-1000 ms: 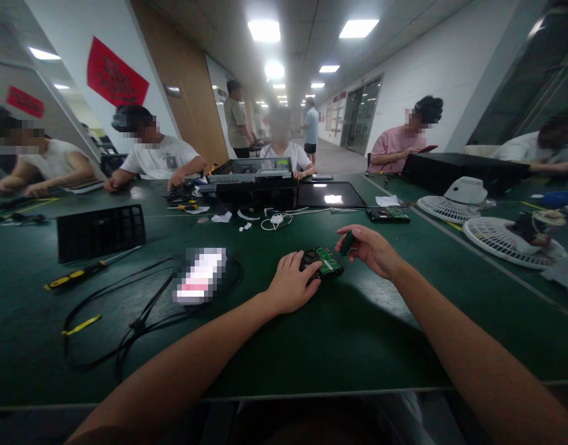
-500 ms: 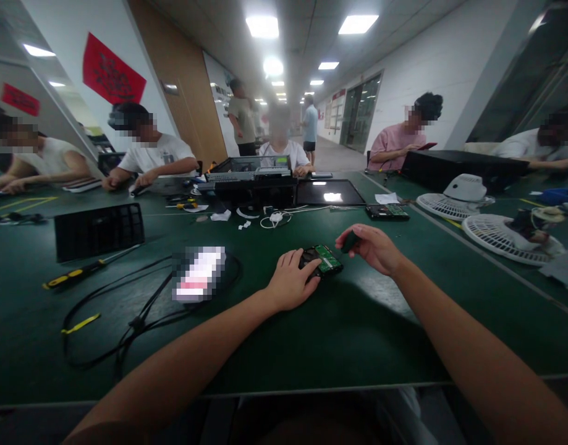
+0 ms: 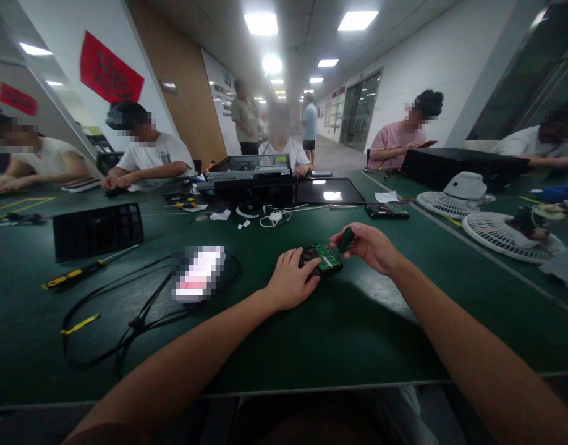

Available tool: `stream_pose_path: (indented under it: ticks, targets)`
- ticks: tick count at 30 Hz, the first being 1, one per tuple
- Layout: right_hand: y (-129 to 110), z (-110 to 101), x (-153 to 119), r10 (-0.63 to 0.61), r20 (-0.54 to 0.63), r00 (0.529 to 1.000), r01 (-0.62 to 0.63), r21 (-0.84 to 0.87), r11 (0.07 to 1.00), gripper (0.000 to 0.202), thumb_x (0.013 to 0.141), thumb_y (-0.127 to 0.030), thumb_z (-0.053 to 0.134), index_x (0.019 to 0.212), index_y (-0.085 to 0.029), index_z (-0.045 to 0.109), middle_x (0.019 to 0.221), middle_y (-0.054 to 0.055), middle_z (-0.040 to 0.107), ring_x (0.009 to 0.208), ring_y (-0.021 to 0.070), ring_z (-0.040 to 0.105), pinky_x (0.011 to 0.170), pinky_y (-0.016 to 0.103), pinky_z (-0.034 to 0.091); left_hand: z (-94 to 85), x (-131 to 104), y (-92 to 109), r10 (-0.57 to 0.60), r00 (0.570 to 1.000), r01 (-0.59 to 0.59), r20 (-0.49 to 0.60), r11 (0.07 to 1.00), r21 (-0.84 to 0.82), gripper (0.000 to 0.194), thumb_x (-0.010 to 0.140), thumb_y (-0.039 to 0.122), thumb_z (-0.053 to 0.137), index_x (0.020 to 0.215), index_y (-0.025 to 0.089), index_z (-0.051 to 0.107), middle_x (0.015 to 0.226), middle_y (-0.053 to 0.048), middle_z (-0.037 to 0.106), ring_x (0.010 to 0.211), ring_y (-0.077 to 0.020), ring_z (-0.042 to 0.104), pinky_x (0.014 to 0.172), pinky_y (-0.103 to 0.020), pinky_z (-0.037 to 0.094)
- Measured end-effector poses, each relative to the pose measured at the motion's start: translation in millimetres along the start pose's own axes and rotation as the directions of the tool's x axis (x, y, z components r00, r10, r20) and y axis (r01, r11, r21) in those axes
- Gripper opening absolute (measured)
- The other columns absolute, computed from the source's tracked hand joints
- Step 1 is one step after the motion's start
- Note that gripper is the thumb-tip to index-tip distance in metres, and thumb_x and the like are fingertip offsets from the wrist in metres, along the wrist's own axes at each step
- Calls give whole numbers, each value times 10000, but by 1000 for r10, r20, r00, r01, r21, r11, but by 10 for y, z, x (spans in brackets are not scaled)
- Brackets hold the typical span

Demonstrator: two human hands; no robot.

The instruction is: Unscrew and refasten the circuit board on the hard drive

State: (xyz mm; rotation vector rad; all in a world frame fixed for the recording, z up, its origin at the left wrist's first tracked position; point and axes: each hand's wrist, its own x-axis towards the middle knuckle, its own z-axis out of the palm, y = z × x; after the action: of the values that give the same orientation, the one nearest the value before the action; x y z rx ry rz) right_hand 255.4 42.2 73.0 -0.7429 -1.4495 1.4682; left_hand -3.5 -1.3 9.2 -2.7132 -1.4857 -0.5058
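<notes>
A hard drive with a green circuit board (image 3: 329, 259) lies on the dark green table (image 3: 274, 352). My left hand (image 3: 293, 279) rests over its left part, fingers bent round the edge and thumb on the board. Just right of the drive, my right hand (image 3: 369, 247) is raised above the table. Between its thumb and fingers it holds a small dark tool (image 3: 346, 240), tilted, its lower end near the board's right edge. Whether the tool touches the drive cannot be made out.
A phone (image 3: 199, 274), looped black cable (image 3: 138, 322) and yellow-black screwdriver (image 3: 77, 274) lie left. Ahead are an open computer case (image 3: 253, 179), a flat screen (image 3: 330, 191) and another drive (image 3: 388, 211). White fan parts (image 3: 501, 238) lie right. People sit around.
My right hand has shifted slightly left, and the dark tool in it stands more upright. My left hand and the hard drive have stayed in place.
</notes>
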Motion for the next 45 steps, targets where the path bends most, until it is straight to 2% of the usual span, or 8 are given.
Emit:
stream_pose_path:
  ticks: [4, 10, 18, 24, 27, 32, 39, 45]
  targets:
    - [-1, 0, 4, 1, -32, 999, 0, 21, 1000, 281, 942, -492, 708, 989, -218, 671, 1016, 120, 794, 953, 264, 737, 657, 335, 554, -12, -2, 13, -4, 1000, 4, 1, 1000, 8, 525, 1064, 533, 487, 1553, 348, 520, 1643, -116, 404, 1517, -390, 344, 1226, -604, 303]
    - [-15, -3, 4, 4, -19, 1000, -4, 3, 1000, 349, 975, -492, 624, 1136, -210, 748, 937, 104, 748, 889, 241, 689, 625, 328, 536, -36, -9, 11, -6, 1000, 7, 21, 1000, -8, 540, 1067, 543, 470, 1571, 350, 498, 1649, -123, 393, 1522, -405, 343, 1228, -621, 295]
    - [23, -24, -5, -8, 1, 1000, 8, 8, 1000, 287, 957, -473, 672, 977, -201, 760, 990, 113, 760, 934, 241, 697, 621, 303, 548, -19, -3, 2, 2, 1000, -2, 22, 1000, 9, 541, 1071, 538, 465, 1574, 342, 494, 1651, -127, 385, 1525, -398, 335, 1229, -610, 297]
    - [1, -3, 2, 22, -2, 1000, -21, 69, 997, 386, 982, -544, 582, 1003, -202, 759, 1030, 129, 780, 969, 268, 722, 657, 338, 565, -6, -1, -12, -6, 1000, 6, 24, 1000, -17, 548, 1071, 560, 455, 1579, 356, 486, 1652, -117, 381, 1537, -396, 318, 1231, -624, 291]
    - [-3, -13, 9, 34, -3, 999, -34, 97, 995, 388, 987, -521, 553, 1031, -198, 765, 1007, 123, 777, 949, 261, 717, 651, 337, 559, -17, -3, -4, -6, 1000, 6, 26, 1000, -14, 543, 1072, 558, 457, 1574, 353, 493, 1657, -120, 377, 1533, -404, 326, 1235, -625, 285]
    - [1, -24, 7, 24, -4, 1000, -23, 55, 998, 327, 972, -478, 607, 1042, -192, 750, 980, 112, 764, 939, 250, 708, 655, 327, 555, -28, -3, 11, -5, 1000, 5, 12, 1000, 9, 531, 1071, 535, 474, 1564, 339, 507, 1650, -125, 393, 1523, -403, 340, 1230, -607, 299]
    - [24, -20, 5, -2, 13, 1000, 2, -14, 1000, 343, 978, -489, 637, 1107, -195, 759, 1004, 106, 755, 944, 240, 698, 658, 318, 543, -25, -2, 9, -7, 1000, 7, 21, 1000, 9, 537, 1072, 540, 467, 1573, 350, 493, 1661, -118, 383, 1527, -401, 340, 1234, -608, 293]
    - [-2, 11, -10, -24, -3, 1000, 24, -46, 999, 323, 975, -486, 662, 1055, -192, 769, 984, 104, 760, 913, 226, 698, 656, 309, 543, -58, -12, 20, -15, 999, 15, 39, 1000, 3, 541, 1078, 548, 446, 1579, 349, 482, 1673, -117, 366, 1539, -395, 322, 1239, -602, 286]
